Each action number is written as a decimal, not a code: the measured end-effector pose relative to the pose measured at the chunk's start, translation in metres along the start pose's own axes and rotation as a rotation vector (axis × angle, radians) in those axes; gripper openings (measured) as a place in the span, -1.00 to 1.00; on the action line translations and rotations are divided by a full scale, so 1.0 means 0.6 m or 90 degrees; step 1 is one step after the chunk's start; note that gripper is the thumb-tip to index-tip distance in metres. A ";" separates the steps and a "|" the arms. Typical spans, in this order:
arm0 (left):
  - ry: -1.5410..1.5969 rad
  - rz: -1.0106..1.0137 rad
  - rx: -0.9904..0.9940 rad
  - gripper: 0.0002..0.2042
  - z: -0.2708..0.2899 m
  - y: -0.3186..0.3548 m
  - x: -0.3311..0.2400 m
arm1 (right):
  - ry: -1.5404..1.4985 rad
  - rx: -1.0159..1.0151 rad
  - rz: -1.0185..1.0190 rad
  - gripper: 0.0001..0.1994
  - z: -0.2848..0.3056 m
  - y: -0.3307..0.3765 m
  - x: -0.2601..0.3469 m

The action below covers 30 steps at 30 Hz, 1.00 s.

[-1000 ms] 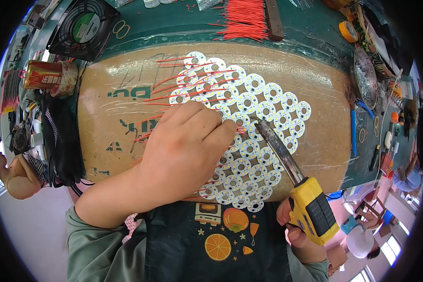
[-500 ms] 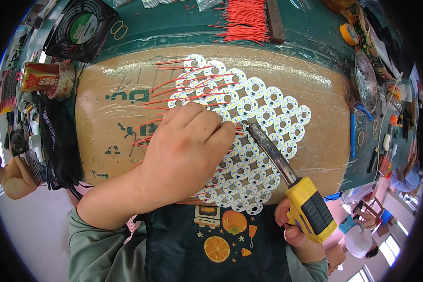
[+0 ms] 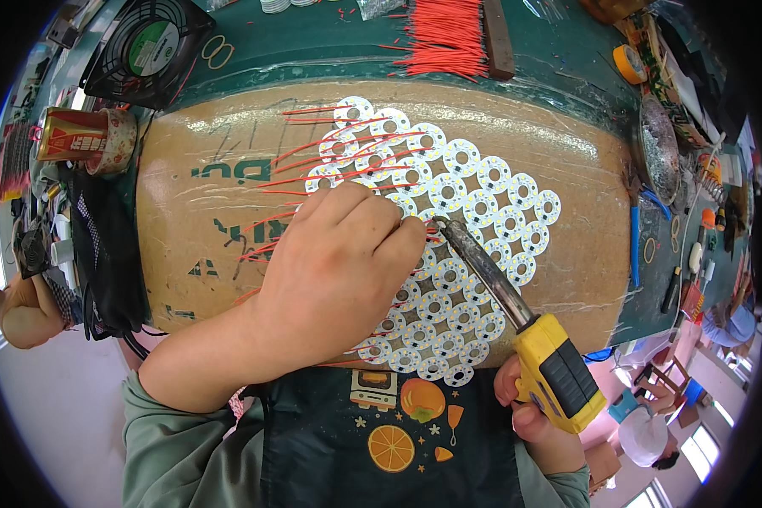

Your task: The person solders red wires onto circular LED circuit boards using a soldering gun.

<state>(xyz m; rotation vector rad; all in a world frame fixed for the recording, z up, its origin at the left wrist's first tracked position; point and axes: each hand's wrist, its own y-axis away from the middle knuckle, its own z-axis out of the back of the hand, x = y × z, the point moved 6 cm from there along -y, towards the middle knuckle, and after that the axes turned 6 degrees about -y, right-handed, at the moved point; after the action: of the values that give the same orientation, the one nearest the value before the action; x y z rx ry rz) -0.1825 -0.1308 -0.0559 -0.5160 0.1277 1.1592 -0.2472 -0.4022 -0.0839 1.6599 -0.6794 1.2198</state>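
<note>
Left hand (image 3: 334, 279): curled, palm down, resting on the panel of round white LED boards (image 3: 449, 254); its fingertips pinch toward the iron's tip, seemingly holding something small there, likely a wire end, though the fingers hide it.
Right hand (image 3: 538, 419): clenched round the yellow-and-black handle of the soldering iron (image 3: 516, 326), low and to the right of the left hand.
Iron tip: slants up and leftward, touching a board just beside the left fingertips.
LED boards: a sheet of joined discs lying on brown cardboard (image 3: 203, 229) over the green desk (image 3: 330, 42); it spreads beneath and beyond the left hand.
Red wires (image 3: 313, 157): thin leads fan out past the left hand's knuckles, already fixed on the far discs.
Spare wires (image 3: 444, 34): a red bundle well beyond both hands.
Step in hand: by the look of it, soldering a lead onto one disc.
Next move calls for: a steady tip and fingers kept clear of the hot metal, then shifting to the neighbouring disc.
</note>
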 end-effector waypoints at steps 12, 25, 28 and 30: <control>-0.010 -0.007 -0.022 -0.71 0.002 -0.001 -0.005 | -0.190 -0.028 0.015 -0.58 -0.001 0.009 -0.006; 0.045 -0.042 0.015 -0.68 0.001 0.004 -0.013 | -0.112 0.000 0.032 -0.65 0.008 0.017 -0.006; 0.055 -0.036 0.012 -0.69 0.001 0.004 -0.012 | -0.107 0.001 0.030 -0.66 0.006 0.017 -0.007; 0.053 -0.035 0.009 -0.70 0.000 0.003 -0.013 | -0.107 0.003 0.028 -0.66 0.006 0.016 -0.006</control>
<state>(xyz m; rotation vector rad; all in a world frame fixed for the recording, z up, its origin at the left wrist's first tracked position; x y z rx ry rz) -0.1872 -0.1368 -0.0538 -0.5517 0.1927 1.0834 -0.2550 -0.4096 -0.0842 1.7726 -0.8209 1.1220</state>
